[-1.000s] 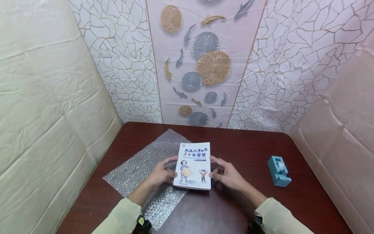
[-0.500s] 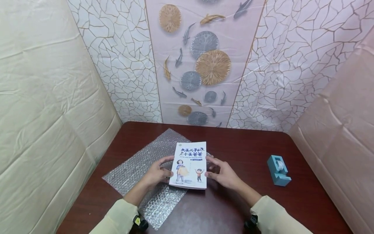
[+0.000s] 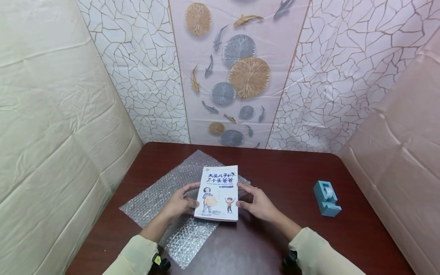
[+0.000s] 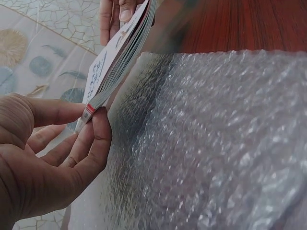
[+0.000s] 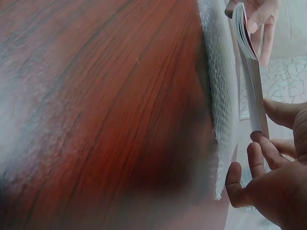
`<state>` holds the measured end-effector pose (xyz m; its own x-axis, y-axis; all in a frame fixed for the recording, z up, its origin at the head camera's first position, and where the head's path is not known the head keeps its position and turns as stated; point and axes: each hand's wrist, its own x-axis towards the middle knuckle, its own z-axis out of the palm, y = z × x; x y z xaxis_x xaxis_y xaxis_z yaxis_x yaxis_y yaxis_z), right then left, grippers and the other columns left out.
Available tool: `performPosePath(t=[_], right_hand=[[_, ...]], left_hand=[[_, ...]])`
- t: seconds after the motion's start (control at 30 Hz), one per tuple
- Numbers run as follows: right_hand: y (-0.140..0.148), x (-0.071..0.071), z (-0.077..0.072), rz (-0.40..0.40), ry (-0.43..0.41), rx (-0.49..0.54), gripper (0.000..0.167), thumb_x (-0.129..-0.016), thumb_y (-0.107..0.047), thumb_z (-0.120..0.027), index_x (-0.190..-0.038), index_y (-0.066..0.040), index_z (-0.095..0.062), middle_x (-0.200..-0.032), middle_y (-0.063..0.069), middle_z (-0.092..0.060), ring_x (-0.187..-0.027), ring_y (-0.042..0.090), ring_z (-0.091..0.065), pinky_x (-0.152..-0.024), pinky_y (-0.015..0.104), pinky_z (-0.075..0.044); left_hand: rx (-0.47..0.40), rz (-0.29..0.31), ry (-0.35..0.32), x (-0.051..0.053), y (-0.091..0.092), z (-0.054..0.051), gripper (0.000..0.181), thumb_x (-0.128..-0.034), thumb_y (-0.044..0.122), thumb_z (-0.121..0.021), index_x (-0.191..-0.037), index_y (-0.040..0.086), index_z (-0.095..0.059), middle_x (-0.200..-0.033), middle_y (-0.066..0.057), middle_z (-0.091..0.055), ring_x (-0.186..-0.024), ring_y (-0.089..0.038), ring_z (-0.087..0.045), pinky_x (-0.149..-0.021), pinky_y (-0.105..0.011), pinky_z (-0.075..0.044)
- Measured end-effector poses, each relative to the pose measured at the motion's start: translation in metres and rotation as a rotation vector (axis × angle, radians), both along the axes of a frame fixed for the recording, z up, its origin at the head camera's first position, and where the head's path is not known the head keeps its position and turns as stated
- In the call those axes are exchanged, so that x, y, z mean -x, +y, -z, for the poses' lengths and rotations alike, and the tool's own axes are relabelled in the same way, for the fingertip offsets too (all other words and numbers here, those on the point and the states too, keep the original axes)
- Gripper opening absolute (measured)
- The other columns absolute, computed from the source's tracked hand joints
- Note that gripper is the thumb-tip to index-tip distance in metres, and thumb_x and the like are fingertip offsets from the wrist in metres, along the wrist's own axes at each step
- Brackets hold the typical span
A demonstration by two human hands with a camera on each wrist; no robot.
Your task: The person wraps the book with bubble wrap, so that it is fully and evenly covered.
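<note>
A white paperback book (image 3: 217, 194) with blue lettering and cartoon figures is held between both hands, cover up. The left hand (image 3: 181, 202) grips its left edge; in the left wrist view, thumb and fingers pinch the spine side near a red mark. On the other side, the right hand (image 3: 257, 201) pinches the right edge with thumb and fingers, as the right wrist view also shows. Under and left of the book lies a sheet of bubble wrap (image 3: 161, 194) on the table. From the wrist views the book (image 5: 254, 86) is raised above the wrap (image 4: 216, 139).
A blue tape dispenser (image 3: 327, 198) with a roll of clear tape stands at the right of the dark red wooden table (image 3: 282, 168). Padded cream panels flank the table left and right. A patterned cloth hangs behind its far edge.
Both hands have shifted the book to the left, farther over the bubble wrap. More of the wrap's right corner shows beside the book. The tape dispenser stays in place.
</note>
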<state>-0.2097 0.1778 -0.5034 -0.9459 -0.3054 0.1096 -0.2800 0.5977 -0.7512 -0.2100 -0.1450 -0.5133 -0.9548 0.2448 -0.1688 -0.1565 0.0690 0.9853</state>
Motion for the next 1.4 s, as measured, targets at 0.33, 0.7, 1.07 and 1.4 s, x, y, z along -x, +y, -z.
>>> performPosePath(t=[0.33, 0.7, 1.07, 1.4], right_hand=[[-0.016, 0.005, -0.001, -0.033, 0.02, -0.02, 0.067, -0.096, -0.009, -0.087, -0.158, -0.007, -0.061, -0.161, 0.017, -0.062, -0.132, 0.04, -0.07, -0.118, 0.062, -0.051], [-0.031, 0.011, 0.004, -0.089, 0.075, -0.028, 0.064, -0.096, -0.008, -0.086, -0.155, -0.003, -0.062, -0.158, 0.023, -0.063, -0.138, 0.043, -0.066, -0.118, 0.062, -0.051], [-0.045, 0.014, 0.008, -0.144, 0.115, -0.045, 0.058, -0.096, -0.007, -0.085, -0.15, 0.001, -0.066, -0.153, 0.024, -0.067, -0.142, 0.047, -0.062, -0.121, 0.063, -0.049], [-0.056, 0.016, 0.007, -0.142, 0.115, -0.084, 0.057, -0.097, -0.009, -0.084, -0.15, -0.001, -0.066, -0.152, 0.022, -0.068, -0.145, 0.047, -0.059, -0.124, 0.067, -0.043]], left_hand=[[0.027, -0.055, -0.019, 0.002, -0.011, 0.0, 0.081, -0.0852, -0.016, -0.071, -0.161, 0.008, -0.055, -0.15, -0.029, -0.059, -0.087, -0.02, -0.074, -0.072, -0.039, -0.068], [0.061, -0.078, 0.007, -0.001, -0.025, 0.002, 0.08, -0.0845, -0.016, -0.07, -0.16, 0.006, -0.055, -0.165, -0.026, -0.05, -0.088, -0.022, -0.077, -0.071, -0.041, -0.068], [0.085, -0.103, 0.007, -0.005, -0.037, 0.003, 0.08, -0.0852, -0.016, -0.069, -0.16, 0.005, -0.055, -0.165, -0.026, -0.051, -0.084, -0.021, -0.077, -0.07, -0.039, -0.068], [0.072, -0.122, 0.009, -0.004, -0.046, 0.006, 0.078, -0.0854, -0.018, -0.069, -0.16, 0.004, -0.055, -0.161, -0.028, -0.053, -0.083, -0.021, -0.076, -0.069, -0.039, -0.068]])
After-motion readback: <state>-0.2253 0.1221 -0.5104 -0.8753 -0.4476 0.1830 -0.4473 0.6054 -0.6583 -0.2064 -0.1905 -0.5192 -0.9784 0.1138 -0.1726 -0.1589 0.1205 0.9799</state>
